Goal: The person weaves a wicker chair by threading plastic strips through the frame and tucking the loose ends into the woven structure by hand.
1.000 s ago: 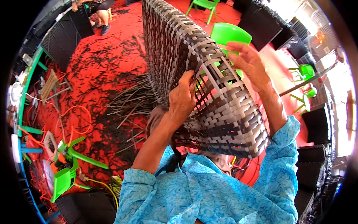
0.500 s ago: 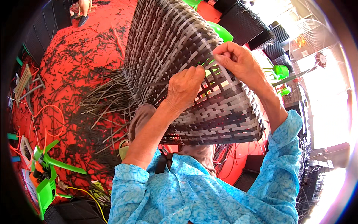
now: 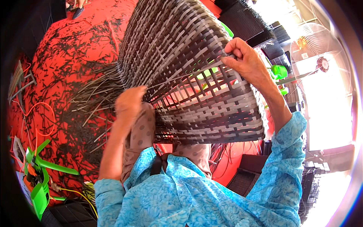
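Observation:
A large woven wicker piece (image 3: 172,45) of flat brown and grey strips leans over my knees. An open lattice gap (image 3: 193,90) with crossing strips runs across its side. My left hand (image 3: 130,100), somewhat blurred, is closed at the left end of that gap. From it a thin weaving strip (image 3: 177,78) stretches taut toward the right edge of the piece. My right hand (image 3: 244,62) pinches at that edge, thumb and fingers together; whether it grips the strip or the rim is hidden.
Dark strip offcuts (image 3: 56,68) litter the red floor (image 3: 102,30). Long loose strip ends (image 3: 100,85) fan out left of the piece. A green stool-like object (image 3: 39,189) and an orange cord stand lower left. A fan (image 3: 321,62) and stacked dark woven pieces (image 3: 245,26) are at right.
My left hand has moved left and down from the middle of the weave, drawing the strip out along the gap. My right hand stays by the edge, slightly shifted.

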Demonstrator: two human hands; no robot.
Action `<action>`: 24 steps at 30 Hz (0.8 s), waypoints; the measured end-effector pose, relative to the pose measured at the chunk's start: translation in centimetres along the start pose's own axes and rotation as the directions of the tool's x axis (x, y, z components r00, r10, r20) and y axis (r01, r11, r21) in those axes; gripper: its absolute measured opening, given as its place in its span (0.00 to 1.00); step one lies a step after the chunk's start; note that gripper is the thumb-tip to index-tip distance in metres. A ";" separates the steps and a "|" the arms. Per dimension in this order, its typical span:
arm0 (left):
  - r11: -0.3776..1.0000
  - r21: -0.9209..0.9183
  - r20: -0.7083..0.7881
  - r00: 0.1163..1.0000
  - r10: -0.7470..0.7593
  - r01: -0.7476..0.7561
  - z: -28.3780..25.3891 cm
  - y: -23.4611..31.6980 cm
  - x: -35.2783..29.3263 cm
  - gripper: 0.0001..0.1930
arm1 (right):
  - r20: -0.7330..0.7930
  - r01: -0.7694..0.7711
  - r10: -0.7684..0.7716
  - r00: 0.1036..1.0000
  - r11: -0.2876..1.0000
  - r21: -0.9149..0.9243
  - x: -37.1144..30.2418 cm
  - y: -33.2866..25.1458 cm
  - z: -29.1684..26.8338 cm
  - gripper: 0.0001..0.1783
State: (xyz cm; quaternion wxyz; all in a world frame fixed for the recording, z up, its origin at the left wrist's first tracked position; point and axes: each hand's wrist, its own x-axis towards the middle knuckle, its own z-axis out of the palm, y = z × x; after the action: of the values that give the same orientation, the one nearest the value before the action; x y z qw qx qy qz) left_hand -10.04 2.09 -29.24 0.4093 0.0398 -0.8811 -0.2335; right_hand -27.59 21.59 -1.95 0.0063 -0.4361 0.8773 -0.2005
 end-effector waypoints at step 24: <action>0.042 0.872 -0.185 0.409 -0.894 0.488 -46.6 -30.5 -33.5 0.17 | -0.034 -0.028 0.031 0.999 0.995 0.097 0.2 2.5 0.4 0.12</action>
State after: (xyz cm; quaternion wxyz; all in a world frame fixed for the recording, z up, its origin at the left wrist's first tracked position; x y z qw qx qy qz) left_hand 42.93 -33.91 -40.40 -0.0407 0.6143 -0.7866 0.0465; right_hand -29.53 22.66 -3.22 0.0148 -0.4187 0.8728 -0.2504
